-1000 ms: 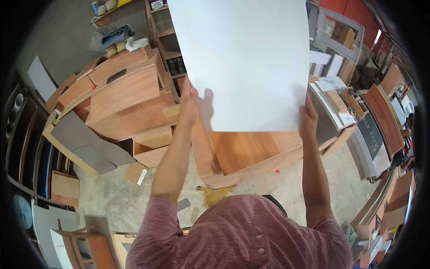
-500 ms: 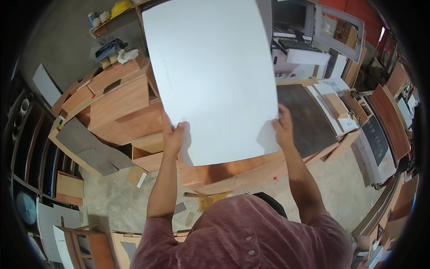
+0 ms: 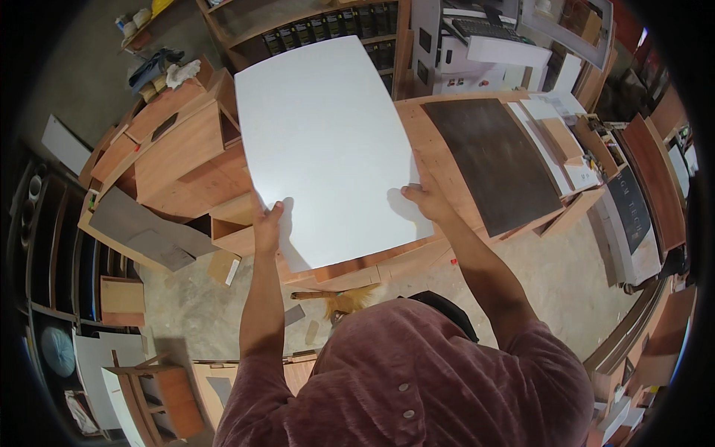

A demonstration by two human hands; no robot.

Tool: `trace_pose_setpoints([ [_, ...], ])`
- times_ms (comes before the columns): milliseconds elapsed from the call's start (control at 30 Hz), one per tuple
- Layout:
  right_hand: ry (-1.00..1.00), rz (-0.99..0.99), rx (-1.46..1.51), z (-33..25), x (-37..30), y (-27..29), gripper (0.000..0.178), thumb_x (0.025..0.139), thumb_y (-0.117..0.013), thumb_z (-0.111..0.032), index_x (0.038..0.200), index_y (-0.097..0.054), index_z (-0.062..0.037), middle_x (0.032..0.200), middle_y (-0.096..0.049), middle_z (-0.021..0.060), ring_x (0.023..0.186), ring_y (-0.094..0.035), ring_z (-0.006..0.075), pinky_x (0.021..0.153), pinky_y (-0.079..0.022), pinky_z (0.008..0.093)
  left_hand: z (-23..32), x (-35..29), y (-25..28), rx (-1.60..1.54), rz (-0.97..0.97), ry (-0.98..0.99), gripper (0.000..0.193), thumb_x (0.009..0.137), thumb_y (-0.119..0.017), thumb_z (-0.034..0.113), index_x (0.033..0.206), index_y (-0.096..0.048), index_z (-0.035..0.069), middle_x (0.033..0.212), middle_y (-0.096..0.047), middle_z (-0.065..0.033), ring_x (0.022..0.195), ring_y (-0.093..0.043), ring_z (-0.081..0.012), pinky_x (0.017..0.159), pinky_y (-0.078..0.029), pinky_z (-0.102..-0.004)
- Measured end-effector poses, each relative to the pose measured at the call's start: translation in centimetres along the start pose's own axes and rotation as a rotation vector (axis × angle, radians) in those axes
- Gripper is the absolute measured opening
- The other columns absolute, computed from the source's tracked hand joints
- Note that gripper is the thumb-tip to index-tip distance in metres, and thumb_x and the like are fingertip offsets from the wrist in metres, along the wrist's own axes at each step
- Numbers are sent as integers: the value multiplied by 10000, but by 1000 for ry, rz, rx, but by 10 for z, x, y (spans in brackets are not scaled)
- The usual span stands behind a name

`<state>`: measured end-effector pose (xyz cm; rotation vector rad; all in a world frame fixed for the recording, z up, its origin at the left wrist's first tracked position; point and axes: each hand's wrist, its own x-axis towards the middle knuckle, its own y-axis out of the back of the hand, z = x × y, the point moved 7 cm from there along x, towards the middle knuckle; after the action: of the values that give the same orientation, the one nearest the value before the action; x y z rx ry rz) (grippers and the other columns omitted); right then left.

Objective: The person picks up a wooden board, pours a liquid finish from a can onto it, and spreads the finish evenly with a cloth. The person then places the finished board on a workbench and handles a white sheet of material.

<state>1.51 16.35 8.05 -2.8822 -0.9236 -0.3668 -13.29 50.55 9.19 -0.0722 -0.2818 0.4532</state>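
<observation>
A large white rectangular panel [image 3: 328,141] is held out in front of me over a wooden workbench [image 3: 428,149]. My left hand [image 3: 268,223] grips its left edge near the lower corner, thumb on the white face and fingers hidden beneath. On the opposite edge, my right hand [image 3: 426,201] is closed the same way, with its thumb on top. Right of the panel, a dark brown sheet [image 3: 495,164] lies flat on the bench. Whether the panel's underside touches the bench cannot be seen.
Wooden boxes [image 3: 179,175] stand at the left with cloths on top. Behind the bench are a shelf of dark boxes [image 3: 328,30] and a grey machine cabinet with a keyboard [image 3: 484,30]. White and wooden offcuts [image 3: 555,145] lie at the right. A broom [image 3: 346,299] rests on the floor.
The panel has come lower and somewhat to the left, tilting flatter over the bench. Both my hands keep their grip, and the shelf behind has come into sight.
</observation>
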Motion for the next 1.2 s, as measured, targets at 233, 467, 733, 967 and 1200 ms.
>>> trace_pose_setpoints([
  [233,-100,-69,-214,-52,-28,-85,958,915,-702,-132,1636,-74,-70,1649,-266,222,1114,-665,274,957,-539,354,-32,-48,105,-27,109,-16,625,1043,-423,32,1625,-195,44,1605,-336,-95,1410,-378,-212,1177,-294,-351],
  [467,-2,-181,-293,-64,-32,-126,962,899,-715,-203,1618,-106,-7,1531,-362,357,1389,-467,389,1051,-474,400,-24,-86,156,98,226,19,663,1030,-477,124,1623,-193,38,1608,-332,-113,1423,-373,-240,1180,-291,-369],
  [733,-36,-194,-364,-61,-33,-121,965,899,-720,-226,1614,-113,1,1601,-308,295,1441,-392,427,1130,-406,421,-13,-106,150,221,275,-3,702,1008,-519,127,1623,-195,31,1604,-340,-116,1417,-377,-245,1184,-271,-360],
  [967,20,-127,-379,-43,-37,-110,977,891,-731,-238,1619,-119,-17,1594,-322,297,1451,-380,427,1143,-386,431,-18,-98,124,170,244,7,729,988,-540,116,1625,-195,34,1606,-344,-113,1425,-367,-242,1187,-264,-353],
  [1200,16,-68,-390,-42,-37,-98,954,863,-752,-285,1594,-210,4,1544,-408,281,1401,-439,439,1140,-402,442,-21,-90,120,152,182,-48,724,993,-549,101,1624,-200,39,1596,-357,-103,1408,-385,-229,1176,-286,-359],
])
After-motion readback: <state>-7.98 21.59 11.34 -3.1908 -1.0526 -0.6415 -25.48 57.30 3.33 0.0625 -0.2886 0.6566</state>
